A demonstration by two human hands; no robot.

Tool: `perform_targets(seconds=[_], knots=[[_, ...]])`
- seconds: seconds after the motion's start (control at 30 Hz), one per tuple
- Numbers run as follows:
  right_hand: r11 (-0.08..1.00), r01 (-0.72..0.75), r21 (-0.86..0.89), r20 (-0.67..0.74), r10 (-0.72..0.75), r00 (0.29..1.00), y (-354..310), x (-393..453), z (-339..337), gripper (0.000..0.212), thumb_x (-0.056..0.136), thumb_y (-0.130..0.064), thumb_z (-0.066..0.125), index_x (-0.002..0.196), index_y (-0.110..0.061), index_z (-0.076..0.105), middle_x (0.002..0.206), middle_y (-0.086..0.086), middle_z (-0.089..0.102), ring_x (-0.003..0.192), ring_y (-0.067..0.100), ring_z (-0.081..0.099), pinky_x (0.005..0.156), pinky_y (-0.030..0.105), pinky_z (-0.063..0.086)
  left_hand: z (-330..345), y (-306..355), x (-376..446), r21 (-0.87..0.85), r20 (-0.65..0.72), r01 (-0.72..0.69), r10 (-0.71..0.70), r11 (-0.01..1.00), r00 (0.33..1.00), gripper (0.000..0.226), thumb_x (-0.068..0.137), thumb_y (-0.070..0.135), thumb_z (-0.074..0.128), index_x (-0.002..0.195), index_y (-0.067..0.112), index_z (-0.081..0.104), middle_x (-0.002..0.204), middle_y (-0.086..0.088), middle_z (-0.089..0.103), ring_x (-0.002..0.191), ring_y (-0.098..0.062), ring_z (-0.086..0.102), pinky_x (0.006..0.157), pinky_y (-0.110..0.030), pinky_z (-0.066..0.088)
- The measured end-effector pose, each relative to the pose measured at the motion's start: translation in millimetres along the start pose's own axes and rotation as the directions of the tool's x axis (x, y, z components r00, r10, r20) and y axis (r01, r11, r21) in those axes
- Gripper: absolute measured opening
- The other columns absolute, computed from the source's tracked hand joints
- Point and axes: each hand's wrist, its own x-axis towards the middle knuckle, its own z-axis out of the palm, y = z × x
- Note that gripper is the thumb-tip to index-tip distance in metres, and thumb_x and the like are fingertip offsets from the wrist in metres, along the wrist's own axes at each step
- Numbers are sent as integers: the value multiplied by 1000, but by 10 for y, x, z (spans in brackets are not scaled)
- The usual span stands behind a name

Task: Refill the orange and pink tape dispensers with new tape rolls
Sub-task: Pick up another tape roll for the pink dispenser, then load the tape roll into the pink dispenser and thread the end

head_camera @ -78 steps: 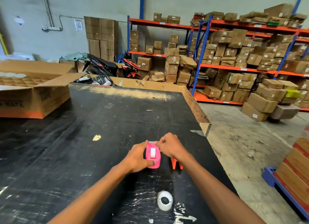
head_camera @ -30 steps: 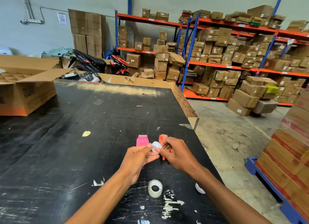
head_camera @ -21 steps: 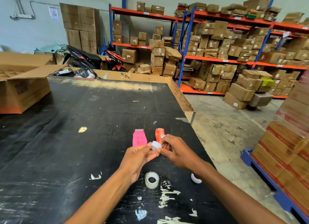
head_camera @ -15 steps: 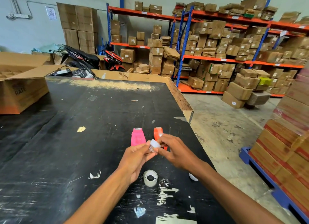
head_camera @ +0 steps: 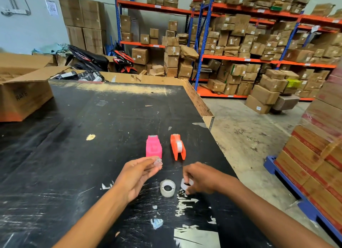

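On the scratched black table (head_camera: 77,155), the pink plastic tape dispenser (head_camera: 153,146) and the orange plastic tape dispenser (head_camera: 177,146) stand side by side, apart, each with its long side running near to far and its cutter end at the far end. The left hand (head_camera: 137,175) pinches a small crumpled clear bit of tape (head_camera: 157,162) in its fingertips just near the pink one. The right hand (head_camera: 200,177) has its fingers closed on a small white tape roll (head_camera: 186,184) low over the table, just right of a clear tape roll (head_camera: 167,188) lying flat with its hole up.

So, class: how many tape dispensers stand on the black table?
2. The pink dispenser stands just beyond the left hand; the orange dispenser stands to its right, apart from it. None seems hidden, though the hands cover some tabletop.
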Motion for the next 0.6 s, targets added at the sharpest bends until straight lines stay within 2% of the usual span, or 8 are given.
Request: perform_targets(seconds=[0.1,0.23,0.33,0.43,0.53,0.6], knots=[[999,-23,40,12,23,1000,19,28,53,37,73,-28,78,81,-33,41,80,-12,42,80,19,47,58,31,35,-35,-2,-21,12,6,5,-5,1000,1000,16,89,-3,52,89,-2,68,71,-10,76,69,-16,73,68,-20,60],[990,-33,136,119,17,993,8,38,-56,47,67,-29,83,97,-30,46,86,-10,52,76,13,50,71,36,46,-109,-16,-54,47,21,8,-9,999,1000,16,88,-1,55,98,-2,68,78,-10,77,76,-17,72,67,-18,60],[993,-26,112,110,14,994,-37,30,-156,49,69,-34,82,108,-29,53,101,-7,53,94,16,53,86,38,50,-185,-6,-73,88,12,10,-11,996,1000,17,88,3,57,100,2,69,85,-10,76,74,-16,73,63,-17,59],[994,32,104,48,-37,998,-235,3,-206,54,73,-45,76,118,-22,56,111,-5,54,106,17,52,92,35,47,-237,5,-78,68,13,-1,0,998,1000,17,86,2,59,100,0,69,86,-12,75,72,-16,74,63,-17,59],[995,77,-69,33,-75,997,-482,53,-102,66,73,-55,70,124,-17,54,113,4,63,107,25,54,86,35,41,-266,28,-77,56,-3,-26,26,998,1000,15,85,0,60,96,-1,70,84,-12,75,72,-16,73,66,-17,60],[981,69,-179,17,-67,998,-592,114,-21,67,77,-55,67,128,-14,49,115,11,63,107,32,54,81,37,38,-291,40,-81,51,-12,-39,39,998,999,14,85,-1,60,93,0,71,83,-12,76,72,-17,73,68,-18,60]])
